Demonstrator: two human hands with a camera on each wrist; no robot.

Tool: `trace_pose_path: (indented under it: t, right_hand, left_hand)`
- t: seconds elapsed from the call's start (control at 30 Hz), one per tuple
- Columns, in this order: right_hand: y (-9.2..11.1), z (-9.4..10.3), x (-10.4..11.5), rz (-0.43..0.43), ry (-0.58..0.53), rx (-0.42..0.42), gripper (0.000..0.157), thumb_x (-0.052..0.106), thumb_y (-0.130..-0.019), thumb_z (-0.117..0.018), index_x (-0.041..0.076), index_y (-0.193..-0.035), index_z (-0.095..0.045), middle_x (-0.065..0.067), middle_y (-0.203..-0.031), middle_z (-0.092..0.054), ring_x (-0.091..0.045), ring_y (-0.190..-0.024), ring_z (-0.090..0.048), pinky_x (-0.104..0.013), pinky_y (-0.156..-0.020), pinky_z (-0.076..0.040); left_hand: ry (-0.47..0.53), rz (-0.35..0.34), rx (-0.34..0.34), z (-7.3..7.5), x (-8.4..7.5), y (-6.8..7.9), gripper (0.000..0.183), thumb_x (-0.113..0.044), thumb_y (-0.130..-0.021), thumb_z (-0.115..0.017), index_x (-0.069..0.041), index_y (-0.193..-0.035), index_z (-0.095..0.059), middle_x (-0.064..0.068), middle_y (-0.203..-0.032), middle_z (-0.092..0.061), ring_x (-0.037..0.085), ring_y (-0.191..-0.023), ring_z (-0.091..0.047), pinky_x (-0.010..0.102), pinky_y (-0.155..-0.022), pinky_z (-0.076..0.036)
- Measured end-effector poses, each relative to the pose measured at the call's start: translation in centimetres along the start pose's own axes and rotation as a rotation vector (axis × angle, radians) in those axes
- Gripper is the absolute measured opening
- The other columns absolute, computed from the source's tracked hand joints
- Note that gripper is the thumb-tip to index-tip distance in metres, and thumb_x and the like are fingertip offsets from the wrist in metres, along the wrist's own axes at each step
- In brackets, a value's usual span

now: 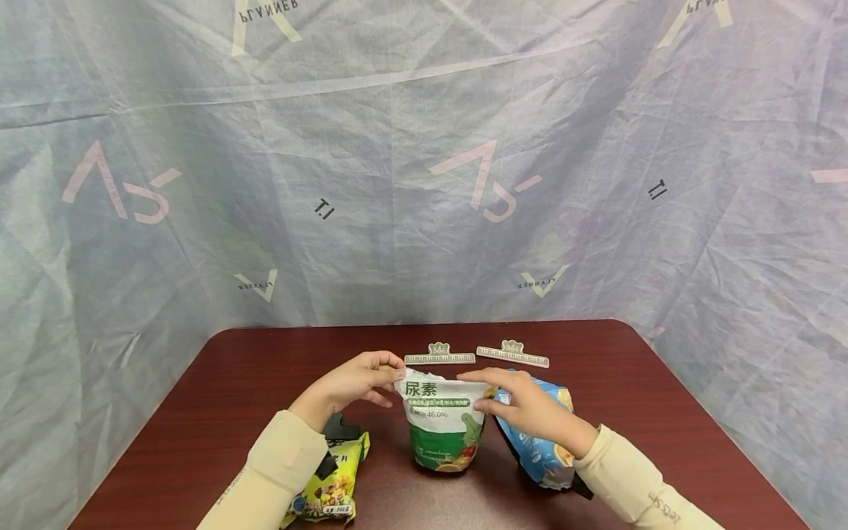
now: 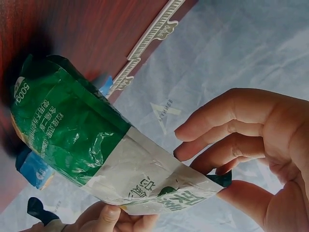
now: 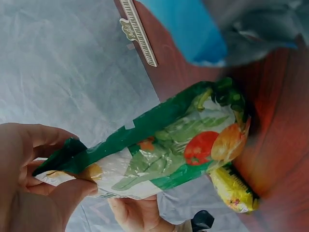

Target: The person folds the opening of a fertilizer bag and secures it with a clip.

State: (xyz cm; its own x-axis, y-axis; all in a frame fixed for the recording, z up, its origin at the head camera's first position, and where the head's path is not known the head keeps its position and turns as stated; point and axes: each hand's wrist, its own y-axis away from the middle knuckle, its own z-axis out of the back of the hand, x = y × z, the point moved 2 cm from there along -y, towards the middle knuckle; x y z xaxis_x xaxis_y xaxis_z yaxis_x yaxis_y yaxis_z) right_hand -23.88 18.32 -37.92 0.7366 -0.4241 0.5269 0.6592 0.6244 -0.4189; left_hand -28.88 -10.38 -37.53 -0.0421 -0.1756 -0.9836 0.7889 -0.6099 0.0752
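A green and white urea fertilizer bag (image 1: 442,427) stands upright on the table between both hands. Vegetables and fruit are printed on its side (image 3: 193,145). My left hand (image 1: 361,379) pinches the top left corner between thumb and fingers; the left wrist view shows that corner entering the grip. On the opposite side, my right hand (image 1: 526,405) holds the top right corner, thumb (image 3: 75,193) on the front and fingers behind. Between the hands the bag's top edge looks wavy.
A yellow packet (image 1: 334,482) lies by the left forearm. The blue bag (image 1: 539,434) leans beside the right wrist, partly hidden by that hand. Two cream ruler-patterned clips (image 1: 440,358) lie behind the fertilizer bag on the dark red table (image 1: 278,368). Grey cloth (image 1: 391,221) hangs behind.
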Motion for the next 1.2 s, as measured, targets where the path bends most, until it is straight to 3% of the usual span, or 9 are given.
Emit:
trace_pose_path:
  t: [0.13,0.27,0.43,0.77,0.93,1.1,1.2]
  right_hand:
    - [0.0,0.0,-0.3,-0.082,-0.057,-0.018,0.039,0.017,-0.094,-0.07,0.013,-0.133,-0.064,-0.006,-0.128,-0.065,-0.008,-0.089,-0.059,-0.029,-0.067,-0.043]
    - [0.0,-0.2,-0.7,-0.16,-0.121,-0.038,0.037,0.019,-0.094,-0.071,0.013,-0.13,-0.066,-0.005,-0.127,-0.066,-0.015,-0.108,-0.062,-0.032,-0.078,-0.05]
    - [-0.1,-0.3,-0.8,-0.225,-0.186,-0.057,0.036,0.018,-0.092,-0.073,0.012,-0.127,-0.068,-0.005,-0.125,-0.066,-0.017,-0.11,-0.063,-0.036,-0.085,-0.053]
    - [0.1,-0.4,-0.9,-0.251,-0.219,-0.064,0.035,0.016,-0.091,-0.073,0.01,-0.126,-0.069,-0.006,-0.121,-0.067,-0.015,-0.101,-0.066,-0.032,-0.077,-0.054]
    - [0.1,-0.4,-0.8,-0.258,-0.183,-0.068,0.035,0.019,-0.092,-0.073,0.011,-0.126,-0.069,-0.004,-0.125,-0.066,-0.019,-0.11,-0.063,-0.034,-0.081,-0.052]
    - [0.1,-0.4,-0.9,-0.253,-0.184,-0.073,0.034,0.018,-0.092,-0.073,0.013,-0.126,-0.069,-0.004,-0.124,-0.067,-0.017,-0.108,-0.063,-0.034,-0.079,-0.052]
    - [0.1,-0.5,-1.0,-0.246,-0.202,-0.074,0.033,0.016,-0.092,-0.073,0.014,-0.125,-0.07,-0.005,-0.122,-0.068,-0.015,-0.103,-0.064,-0.034,-0.077,-0.053]
  left_hand:
    - [-0.007,0.004,0.001,0.0,0.0,0.1,0.02,-0.011,-0.102,-0.055,0.005,-0.112,-0.056,0.005,-0.095,-0.064,0.022,-0.09,-0.064,0.048,-0.081,-0.056]
    - [-0.021,0.004,0.001,0.0,0.0,0.2,0.021,-0.013,-0.102,-0.055,0.005,-0.113,-0.056,0.006,-0.097,-0.065,0.021,-0.09,-0.065,0.05,-0.082,-0.055]
    - [-0.061,0.007,-0.019,0.0,-0.2,0.3,0.022,-0.015,-0.102,-0.056,0.004,-0.112,-0.056,0.006,-0.099,-0.065,0.021,-0.093,-0.066,0.046,-0.08,-0.056]
    - [-0.221,0.003,-0.136,-0.4,-0.5,0.6,0.021,-0.021,-0.101,-0.06,-0.004,-0.112,-0.061,0.007,-0.105,-0.065,0.02,-0.093,-0.064,0.044,-0.078,-0.055]
    - [-0.351,-0.088,-0.201,-1.1,-0.9,0.9,0.022,-0.023,-0.101,-0.061,-0.007,-0.115,-0.064,0.005,-0.108,-0.064,0.021,-0.093,-0.062,0.038,-0.075,-0.053]
    - [-0.462,-0.224,-0.239,-2.3,-1.4,1.0,0.035,-0.026,-0.098,-0.066,-0.01,-0.128,-0.061,0.007,-0.126,-0.063,0.028,-0.117,-0.06,0.044,-0.088,-0.051]
    - [-0.508,-0.299,-0.237,-3.0,-1.6,1.0,0.041,-0.025,-0.096,-0.069,-0.01,-0.132,-0.06,0.008,-0.131,-0.061,0.029,-0.12,-0.058,0.047,-0.091,-0.05]
